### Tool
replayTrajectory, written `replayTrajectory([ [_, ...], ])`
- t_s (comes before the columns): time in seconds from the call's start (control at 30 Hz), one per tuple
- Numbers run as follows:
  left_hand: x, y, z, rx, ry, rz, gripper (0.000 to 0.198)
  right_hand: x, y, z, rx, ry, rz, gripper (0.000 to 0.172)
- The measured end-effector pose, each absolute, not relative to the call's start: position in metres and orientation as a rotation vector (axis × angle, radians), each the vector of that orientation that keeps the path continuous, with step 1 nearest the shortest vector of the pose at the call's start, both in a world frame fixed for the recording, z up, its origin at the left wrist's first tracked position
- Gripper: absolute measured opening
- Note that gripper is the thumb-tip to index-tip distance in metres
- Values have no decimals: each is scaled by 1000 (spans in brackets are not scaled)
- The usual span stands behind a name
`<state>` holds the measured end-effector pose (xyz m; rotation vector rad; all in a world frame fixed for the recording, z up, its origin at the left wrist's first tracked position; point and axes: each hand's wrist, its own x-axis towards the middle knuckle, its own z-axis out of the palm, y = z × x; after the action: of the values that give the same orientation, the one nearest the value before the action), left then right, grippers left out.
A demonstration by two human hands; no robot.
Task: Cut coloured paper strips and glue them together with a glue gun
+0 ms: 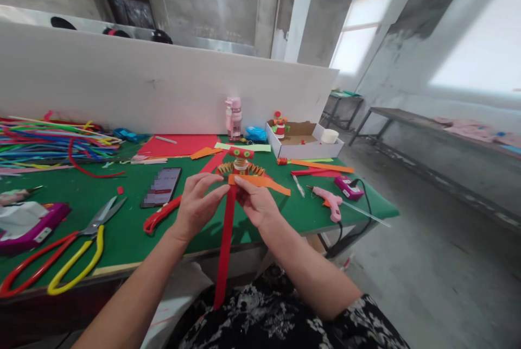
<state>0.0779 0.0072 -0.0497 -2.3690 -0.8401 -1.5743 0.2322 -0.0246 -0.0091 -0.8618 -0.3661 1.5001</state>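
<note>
My right hand [256, 201] pinches an orange paper strip [264, 181] that lies crosswise over the top of a long red paper strip [225, 248]. The red strip hangs down past the table edge to my lap. Just left of the crossing, my left hand [199, 202] has thumb and fingers apart, their tips close to the strips. Directly behind stands a paper figure [241, 153] with a red rolled head, green eyes and folded orange paper arms. Its lower part is hidden by the strips and my hands.
Scissors [95, 227], a red-handled cutter [160, 216] and a phone [161, 187] lie left. A pink glue gun [330, 201] with a cord and a purple box [349, 187] are right. Behind are a cardboard tray [307, 149], a pink bottle [234, 119] and a white partition [163, 83].
</note>
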Motion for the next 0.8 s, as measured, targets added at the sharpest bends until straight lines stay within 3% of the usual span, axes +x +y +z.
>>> replayTrajectory([
  [0.17, 70, 12, -46, -2455, -786, -1405, 29, 232, -19, -17, -873, -368, 1483, 14],
  [0.33, 73, 17, -41, -2576, -834, -1441, 18, 230, -14, -24, -880, -350, 1470, 13],
  [0.43, 80, 19, -36, -2669, -927, -1555, 14, 231, -11, -29, -891, -355, 1458, 12],
  [0.8, 97, 4, -30, -2822, -1723, -2172, 33, 229, -20, -40, -874, -457, 1406, 20],
])
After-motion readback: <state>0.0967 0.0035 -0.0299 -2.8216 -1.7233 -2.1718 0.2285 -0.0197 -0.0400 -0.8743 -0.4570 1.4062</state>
